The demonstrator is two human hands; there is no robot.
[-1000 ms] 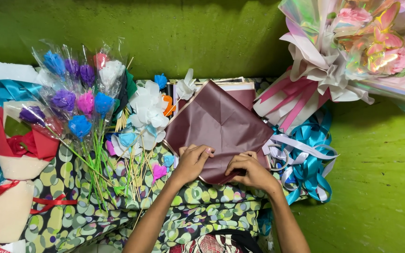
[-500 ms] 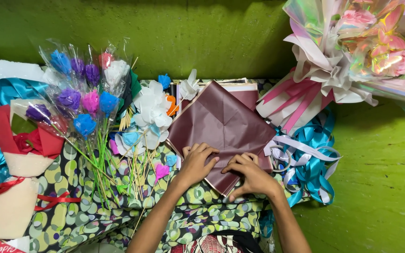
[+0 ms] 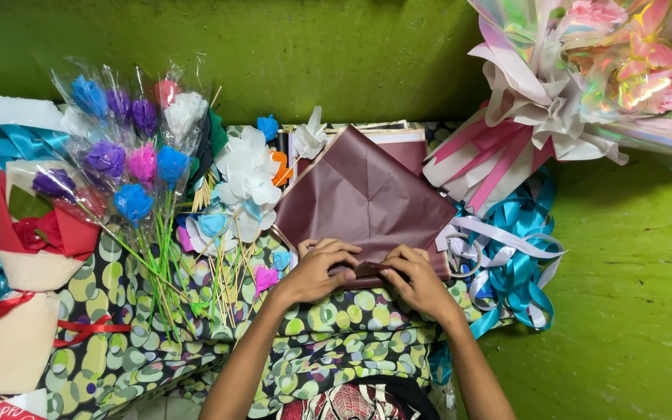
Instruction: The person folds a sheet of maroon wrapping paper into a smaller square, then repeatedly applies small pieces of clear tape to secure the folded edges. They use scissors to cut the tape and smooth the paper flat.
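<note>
Both the left hand (image 3: 316, 272) and the right hand (image 3: 421, 280) pinch the near folded edge of a maroon square sheet of wrapping paper (image 3: 363, 198), fingers curled and pressed onto it. The sheet lies on a green-and-black spotted cloth (image 3: 328, 334). Cellophane-wrapped paper flowers on green stems (image 3: 130, 163) lie to the left, with turquoise and white ribbons (image 3: 507, 264) just right.

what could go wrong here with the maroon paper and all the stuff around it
Both the left hand and right hand pinch the near corner of the maroon wrapping paper, so a hard pull might tear or crease the thin sheet crookedly. The paper's left edge lies close to the white paper flowers on sticks, which could get knocked. The ribbon loops beside the right hand might snag.
</note>
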